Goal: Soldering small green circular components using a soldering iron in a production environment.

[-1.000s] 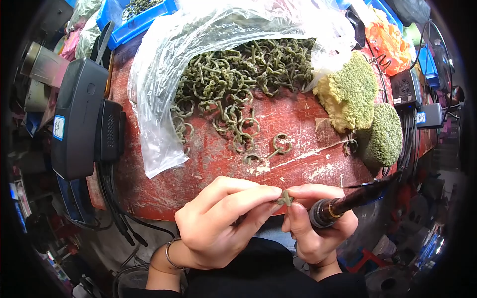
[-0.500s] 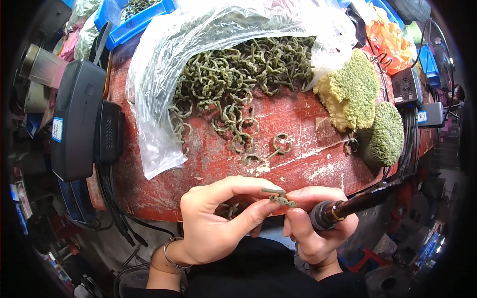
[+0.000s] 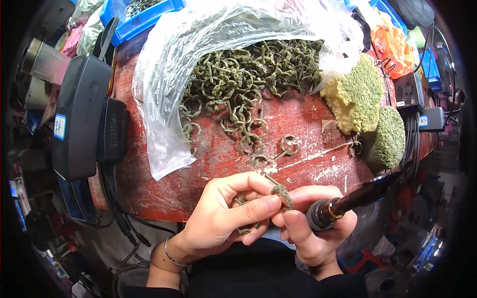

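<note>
My left hand (image 3: 231, 211) is closed, with thumb and index finger pinching a small grey-green link piece (image 3: 283, 196) that has a thin bar sticking up. More such pieces (image 3: 243, 229) show among its curled fingers. My right hand (image 3: 318, 226) grips a dark brown, rod-shaped tool (image 3: 343, 204) with a brass-coloured band and a grey rounded end. The tool slants up to the right, its kind unclear. The right thumb and index fingertip meet the pinched piece at its right side. Beyond my hands, a few loose ring-shaped links (image 3: 289, 145) lie on the red tabletop (image 3: 218, 166).
A heap of grey-green links (image 3: 233, 74) spills from a clear plastic bag (image 3: 164, 104). Two yellow-green porous blocks (image 3: 355, 94) stand at the right. Black devices (image 3: 82, 114) with cables line the left edge. A blue tray (image 3: 141, 22) sits at the far left.
The pinched piece has turned, its bar now tilting up and left. My left fingers have shifted, showing more pieces beneath. The whole view has moved slightly.
</note>
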The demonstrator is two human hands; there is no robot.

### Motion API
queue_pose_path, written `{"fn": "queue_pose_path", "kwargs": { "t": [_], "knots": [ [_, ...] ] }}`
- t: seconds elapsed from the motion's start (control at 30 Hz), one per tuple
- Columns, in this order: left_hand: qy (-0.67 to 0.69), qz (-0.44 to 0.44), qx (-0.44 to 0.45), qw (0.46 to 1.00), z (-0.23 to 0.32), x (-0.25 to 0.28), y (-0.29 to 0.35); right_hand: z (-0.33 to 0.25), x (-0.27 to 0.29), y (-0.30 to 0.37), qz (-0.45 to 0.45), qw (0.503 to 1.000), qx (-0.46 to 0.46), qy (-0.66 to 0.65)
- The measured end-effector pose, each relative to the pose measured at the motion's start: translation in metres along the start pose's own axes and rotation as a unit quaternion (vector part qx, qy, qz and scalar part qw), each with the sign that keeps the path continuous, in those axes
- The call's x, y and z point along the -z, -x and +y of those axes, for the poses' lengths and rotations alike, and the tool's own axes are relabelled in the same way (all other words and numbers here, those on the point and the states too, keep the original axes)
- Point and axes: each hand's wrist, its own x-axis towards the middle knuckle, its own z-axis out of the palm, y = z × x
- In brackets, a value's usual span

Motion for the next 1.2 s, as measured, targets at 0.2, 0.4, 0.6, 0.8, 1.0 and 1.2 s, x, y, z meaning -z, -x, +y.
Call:
{"fn": "queue_pose_path", "kwargs": {
  "t": [0.2, 0.4, 0.6, 0.8, 1.0, 1.2],
  "knots": [
    [-0.032, 0.016, -0.047, 0.998, 0.002, 0.006, 0.003, 0.000, 0.002, -0.004, 0.038, 0.999, -0.034, 0.003],
    [-0.077, 0.090, -0.182, 0.976, 0.003, 0.005, 0.003, -0.003, 0.001, -0.023, 0.098, 0.989, -0.102, 0.048],
    [-0.065, 0.015, -0.227, 0.972, 0.004, 0.010, 0.000, 0.015, 0.004, -0.030, 0.098, 0.943, -0.017, 0.316],
    [-0.112, 0.053, -0.213, 0.969, -0.001, 0.004, 0.002, 0.010, 0.009, -0.032, 0.033, 0.937, -0.027, 0.347],
    [-0.310, 0.099, -0.234, 0.916, 0.000, -0.004, 0.000, -0.009, 0.017, -0.018, -0.036, 0.970, -0.149, -0.190],
    [-0.286, 0.044, -0.253, 0.923, -0.003, -0.007, 0.000, 0.000, 0.021, -0.013, -0.084, 0.935, -0.185, -0.290]
  ]
}}
